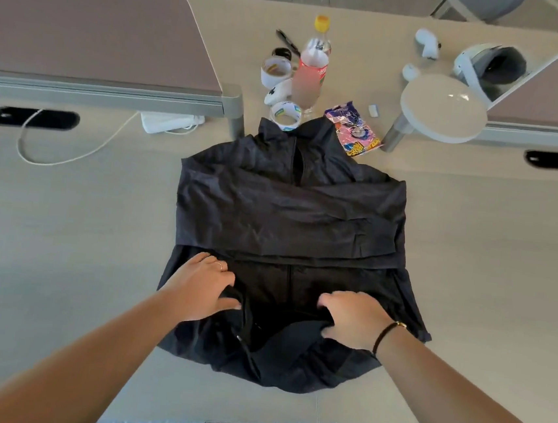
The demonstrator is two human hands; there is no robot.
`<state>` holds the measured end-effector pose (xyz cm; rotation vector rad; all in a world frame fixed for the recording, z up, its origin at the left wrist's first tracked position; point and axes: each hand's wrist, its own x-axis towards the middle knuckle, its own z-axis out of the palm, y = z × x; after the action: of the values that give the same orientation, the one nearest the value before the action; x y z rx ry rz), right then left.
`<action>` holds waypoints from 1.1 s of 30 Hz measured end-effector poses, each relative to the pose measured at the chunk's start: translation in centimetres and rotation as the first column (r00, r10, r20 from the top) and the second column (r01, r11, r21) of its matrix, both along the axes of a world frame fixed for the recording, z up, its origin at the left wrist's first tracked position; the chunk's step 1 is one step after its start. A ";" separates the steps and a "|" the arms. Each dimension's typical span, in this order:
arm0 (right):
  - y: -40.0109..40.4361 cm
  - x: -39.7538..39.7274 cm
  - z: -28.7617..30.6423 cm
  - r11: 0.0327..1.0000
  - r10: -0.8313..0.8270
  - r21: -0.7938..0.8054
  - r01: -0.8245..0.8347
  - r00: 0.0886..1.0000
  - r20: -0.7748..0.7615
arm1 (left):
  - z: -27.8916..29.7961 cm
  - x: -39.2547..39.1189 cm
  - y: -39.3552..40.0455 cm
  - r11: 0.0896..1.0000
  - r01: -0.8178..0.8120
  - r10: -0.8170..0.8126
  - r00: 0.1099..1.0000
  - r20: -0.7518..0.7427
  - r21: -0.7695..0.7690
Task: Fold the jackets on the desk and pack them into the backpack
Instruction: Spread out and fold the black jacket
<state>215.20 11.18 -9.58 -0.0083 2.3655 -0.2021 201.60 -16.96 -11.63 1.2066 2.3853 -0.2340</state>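
A black jacket point(287, 212) lies flat in the middle of the table point(65, 225), collar away from the person, with its sleeves folded across the chest so that a band of fabric crosses the body from side to side. The hem end hangs near the table's front edge and is rumpled.

Both hands are on that lower part. The left hand point(202, 285) lies on the left of the zip line, thumb and fingers gathering a fold of fabric — a ring shows on one finger. The right hand point(352, 317) pinches a bunched fold on the right side; a dark bracelet sits at its wrist.

Beyond the collar stand a bottle of pink drink point(311, 71) with a yellow cap, rolls of tape point(285, 114) just touching the collar, and a colourful snack packet point(353, 130). A white cable point(54, 155) trails across the left of the table.
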 end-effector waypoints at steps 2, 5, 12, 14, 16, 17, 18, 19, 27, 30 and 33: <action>1.5 -0.4 0.3 0.998 -0.043 0.041 0.042 0.999 0.006 | -0.2 -1.1 0.0 0.997 -0.083 0.083 0.996 0.030 0.003; 4.1 -0.4 1.5 0.989 -0.125 0.077 0.123 0.992 0.032 | -0.8 -2.9 -0.6 0.985 -0.173 0.172 0.978 0.122 0.000; 9.0 0.5 2.6 0.952 -0.262 0.167 0.256 0.965 0.015 | -1.0 -4.9 -2.6 0.917 -0.398 0.354 0.844 0.403 0.029; 9.9 0.6 2.4 0.935 -0.260 0.248 0.255 0.966 -0.012 | -0.5 -5.1 -3.2 0.897 -0.440 0.399 0.843 0.361 0.037; 10.5 0.7 2.3 0.913 -0.253 0.318 0.256 0.966 -0.053 | -0.1 -5.0 -4.0 0.878 -0.479 0.453 0.841 0.295 0.017; 10.6 0.8 2.0 0.909 -0.236 0.333 0.252 0.968 -0.089 | -0.1 -4.8 -4.3 0.861 -0.508 0.485 0.831 0.273 0.017; 10.6 0.7 1.6 0.913 -0.207 0.329 0.241 0.969 -0.135 | 0.0 -4.3 -4.4 0.841 -0.540 0.518 0.815 0.259 0.016; 10.4 0.5 1.2 0.926 -0.169 0.306 0.221 0.968 -0.188 | 0.3 -3.8 -4.2 0.826 -0.564 0.543 0.804 0.243 0.021; 4.7 -2.1 -0.8 0.979 -0.200 -0.073 0.191 0.971 -0.132 | 2.1 0.4 2.8 0.957 -0.288 0.285 0.954 0.098 0.026; 3.5 -1.9 -1.3 0.969 -0.214 -0.150 0.196 0.969 -0.121 | 1.2 1.1 4.4 0.974 -0.222 0.226 0.966 0.128 -0.044; 3.1 -1.1 -1.4 0.969 -0.192 -0.190 0.161 0.968 -0.163 | 0.8 1.4 4.7 0.967 -0.241 0.252 0.953 0.165 -0.084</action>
<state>214.08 14.26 -11.00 0.1053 2.5215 -0.5161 203.01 -12.25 -10.87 0.8515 2.3270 -0.1161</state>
